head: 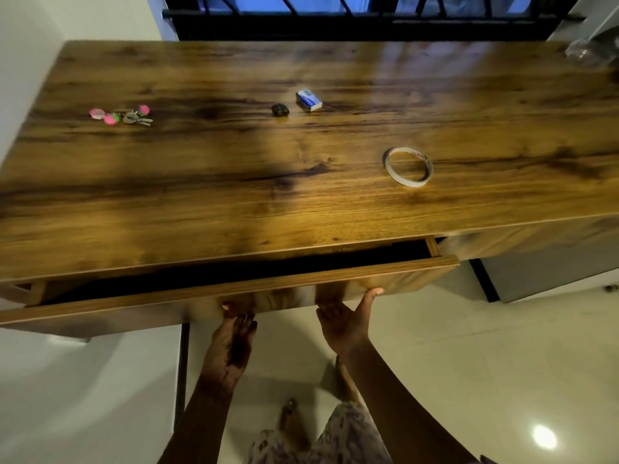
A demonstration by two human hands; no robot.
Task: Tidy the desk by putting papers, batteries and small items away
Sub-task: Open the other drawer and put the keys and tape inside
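Fingers of the left hand (234,333) and right hand (345,321) curl under the front of a slightly open brown wooden drawer (234,291), gripping its lower edge. Above the drawer, the wood-grain counter (201,195) holds a white tape ring (408,166), a small white box (308,100), a black object (280,109) and pink-tagged keys (122,116).
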